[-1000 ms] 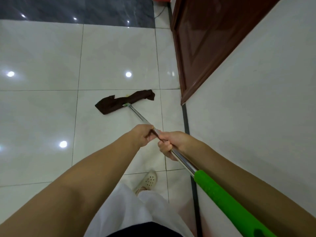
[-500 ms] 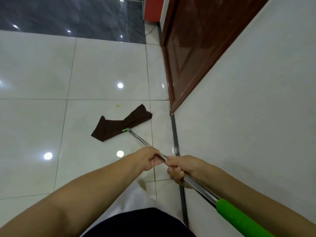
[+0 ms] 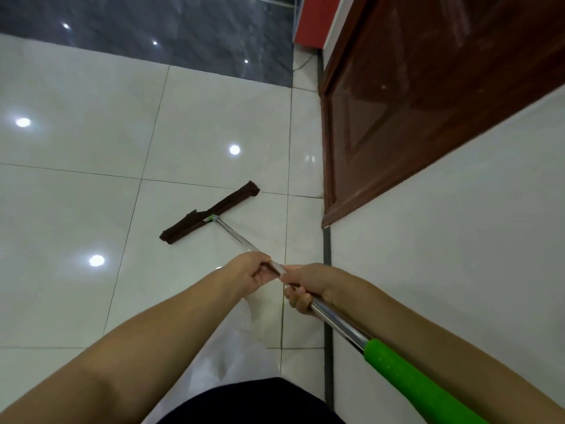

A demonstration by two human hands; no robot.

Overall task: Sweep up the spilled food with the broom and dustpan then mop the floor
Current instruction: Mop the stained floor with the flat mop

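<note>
The glossy white tiled floor (image 3: 76,185) lies open to the left of and beyond the flat dark-brown cloth mop head (image 3: 211,213), out to its far edge where the dark grey marbled tiles (image 3: 153,29) begin. To the right the room is tight: the white wall (image 3: 443,240) and the reddish-brown panelled wooden door (image 3: 412,102) close off that side, just beside the mop head's right end. The mop's shiny metal pole with a green foam grip (image 3: 406,377) slants across the near right floor along the wall.
</note>
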